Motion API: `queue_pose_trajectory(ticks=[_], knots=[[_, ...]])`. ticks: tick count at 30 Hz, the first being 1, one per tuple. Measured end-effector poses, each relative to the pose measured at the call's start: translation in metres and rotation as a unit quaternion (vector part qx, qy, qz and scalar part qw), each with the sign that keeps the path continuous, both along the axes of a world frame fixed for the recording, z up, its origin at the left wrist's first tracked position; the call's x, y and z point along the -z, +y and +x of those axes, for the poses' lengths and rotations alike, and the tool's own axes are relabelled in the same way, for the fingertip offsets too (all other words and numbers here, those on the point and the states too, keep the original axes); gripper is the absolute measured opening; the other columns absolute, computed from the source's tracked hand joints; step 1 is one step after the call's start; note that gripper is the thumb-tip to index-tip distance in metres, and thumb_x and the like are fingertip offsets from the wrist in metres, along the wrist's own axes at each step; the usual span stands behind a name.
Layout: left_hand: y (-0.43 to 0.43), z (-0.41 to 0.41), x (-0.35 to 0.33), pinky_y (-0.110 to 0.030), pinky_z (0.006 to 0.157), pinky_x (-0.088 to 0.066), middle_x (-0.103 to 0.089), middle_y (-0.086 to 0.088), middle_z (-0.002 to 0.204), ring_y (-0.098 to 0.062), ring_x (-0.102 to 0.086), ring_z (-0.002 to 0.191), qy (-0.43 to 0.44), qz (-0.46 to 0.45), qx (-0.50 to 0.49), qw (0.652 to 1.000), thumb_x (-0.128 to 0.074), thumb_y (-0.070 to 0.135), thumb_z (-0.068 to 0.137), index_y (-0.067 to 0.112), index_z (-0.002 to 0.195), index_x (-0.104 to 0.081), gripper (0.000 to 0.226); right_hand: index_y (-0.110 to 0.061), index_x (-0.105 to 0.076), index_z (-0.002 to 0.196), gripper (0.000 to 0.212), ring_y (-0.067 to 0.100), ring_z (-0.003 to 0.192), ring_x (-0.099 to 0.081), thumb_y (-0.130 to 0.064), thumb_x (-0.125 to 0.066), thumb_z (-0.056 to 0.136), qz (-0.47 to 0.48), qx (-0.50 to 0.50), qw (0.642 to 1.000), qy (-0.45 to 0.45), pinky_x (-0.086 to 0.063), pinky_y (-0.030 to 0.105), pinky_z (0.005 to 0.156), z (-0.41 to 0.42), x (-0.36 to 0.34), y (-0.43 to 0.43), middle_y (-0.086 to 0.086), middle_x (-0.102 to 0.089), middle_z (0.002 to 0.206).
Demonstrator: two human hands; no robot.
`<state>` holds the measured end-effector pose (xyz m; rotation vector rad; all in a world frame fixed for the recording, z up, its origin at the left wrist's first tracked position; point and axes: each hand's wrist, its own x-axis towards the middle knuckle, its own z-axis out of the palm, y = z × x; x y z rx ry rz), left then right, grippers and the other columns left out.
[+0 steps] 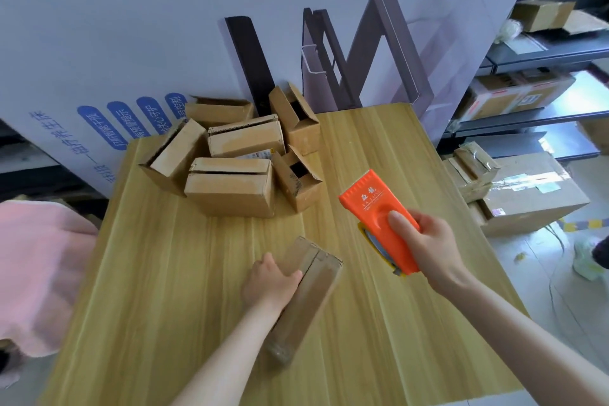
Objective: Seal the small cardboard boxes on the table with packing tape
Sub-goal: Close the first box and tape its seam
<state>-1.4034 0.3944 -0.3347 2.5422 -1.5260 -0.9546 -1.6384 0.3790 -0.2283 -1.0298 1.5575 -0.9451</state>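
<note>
A small brown cardboard box lies on the wooden table, near the front, its flaps closed with a seam on top. My left hand grips its left side. My right hand holds an orange tape dispenser just to the right of the box, above the table, with a tape roll partly visible under it. Several other small boxes sit piled at the far left of the table, some with open flaps.
A large white printed board leans behind the table. Pink cloth lies at the left edge. Taped cartons stand on the floor to the right, beside dark shelving with more boxes.
</note>
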Motion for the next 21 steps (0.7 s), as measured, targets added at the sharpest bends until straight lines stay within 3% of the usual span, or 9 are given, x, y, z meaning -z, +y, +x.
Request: queue_pose_trajectory(ticks=[2, 4, 5, 7, 9, 12, 15, 21], knots=[[-0.003, -0.002, -0.014, -0.038, 0.095, -0.044, -0.047, 0.0, 0.137, -0.021, -0.045, 0.126, 0.033, -0.029, -0.001, 0.999, -0.06, 0.037, 0.082, 0.019, 0.142, -0.035, 0.067, -0.006, -0.067, 0.089, 0.02, 0.032, 0.05, -0.059, -0.025, -0.063, 0.091, -0.019, -0.033, 0.999, 0.007, -0.054, 0.049, 0.044, 0.005, -0.008, -0.003, 0.019, -0.062, 0.067], [-0.016, -0.006, -0.041, -0.04, 0.098, -0.045, -0.054, -0.002, 0.132, -0.019, -0.05, 0.121, 0.132, -0.097, -0.023, 0.986, -0.056, 0.031, 0.087, 0.018, 0.139, -0.043, 0.055, -0.005, -0.067, 0.089, 0.023, 0.034, 0.049, -0.058, -0.029, -0.069, 0.087, -0.035, -0.059, 0.998, 0.007, -0.052, 0.054, 0.045, 0.009, -0.017, -0.004, 0.017, -0.062, 0.063], [-0.025, -0.008, -0.061, -0.04, 0.096, -0.046, -0.06, -0.006, 0.124, -0.02, -0.056, 0.115, 0.224, -0.112, -0.058, 0.966, -0.052, 0.031, 0.091, 0.015, 0.132, -0.052, 0.044, -0.006, -0.067, 0.089, 0.028, 0.034, 0.048, -0.058, -0.033, -0.069, 0.082, -0.042, -0.071, 0.997, 0.007, -0.052, 0.054, 0.045, 0.01, -0.021, -0.005, 0.017, -0.063, 0.062], [-0.038, -0.011, -0.102, -0.033, 0.085, -0.049, -0.07, -0.008, 0.104, -0.019, -0.065, 0.095, 0.421, -0.092, -0.123, 0.894, -0.045, 0.035, 0.099, 0.01, 0.115, -0.064, 0.035, -0.007, -0.068, 0.089, 0.034, 0.034, 0.045, -0.059, -0.038, -0.064, 0.075, -0.053, -0.092, 0.994, 0.005, -0.05, 0.054, 0.044, 0.015, -0.03, -0.006, 0.016, -0.064, 0.061], [-0.044, -0.008, -0.13, -0.031, 0.076, -0.05, -0.072, -0.006, 0.089, -0.017, -0.067, 0.081, 0.53, -0.074, -0.125, 0.835, -0.041, 0.04, 0.101, 0.011, 0.103, -0.069, 0.041, -0.008, -0.068, 0.088, 0.034, 0.032, 0.044, -0.059, -0.038, -0.063, 0.074, -0.063, -0.109, 0.992, 0.006, -0.051, 0.051, 0.044, 0.019, -0.038, -0.007, 0.013, -0.064, 0.059], [-0.048, 0.0, -0.149, -0.029, 0.072, -0.048, -0.072, -0.003, 0.083, -0.015, -0.067, 0.074, 0.553, -0.084, -0.098, 0.823, -0.046, 0.041, 0.098, 0.014, 0.095, -0.071, 0.037, -0.004, -0.066, 0.084, 0.031, 0.026, 0.041, -0.058, -0.035, -0.066, 0.078, -0.077, -0.128, 0.989, 0.019, -0.051, 0.051, 0.044, 0.025, -0.047, -0.009, 0.007, -0.061, 0.054], [-0.049, 0.005, -0.162, -0.027, 0.07, -0.046, -0.071, 0.002, 0.078, -0.009, -0.064, 0.068, 0.558, -0.111, -0.09, 0.818, -0.056, 0.032, 0.095, 0.018, 0.088, -0.073, 0.023, -0.001, -0.067, 0.083, 0.018, 0.024, 0.042, -0.056, -0.018, -0.068, 0.089, -0.088, -0.13, 0.987, 0.038, -0.049, 0.057, 0.042, 0.03, -0.051, -0.013, 0.007, -0.058, 0.054], [-0.049, 0.01, -0.173, -0.024, 0.067, -0.044, -0.072, 0.003, 0.076, -0.005, -0.063, 0.067, 0.489, -0.164, -0.087, 0.852, -0.071, 0.026, 0.083, 0.015, 0.09, -0.072, 0.013, -0.005, -0.067, 0.077, 0.019, 0.02, 0.043, -0.057, -0.021, -0.068, 0.088, -0.096, -0.139, 0.983, 0.067, -0.049, 0.054, 0.042, 0.036, -0.054, -0.017, 0.003, -0.058, 0.054]])
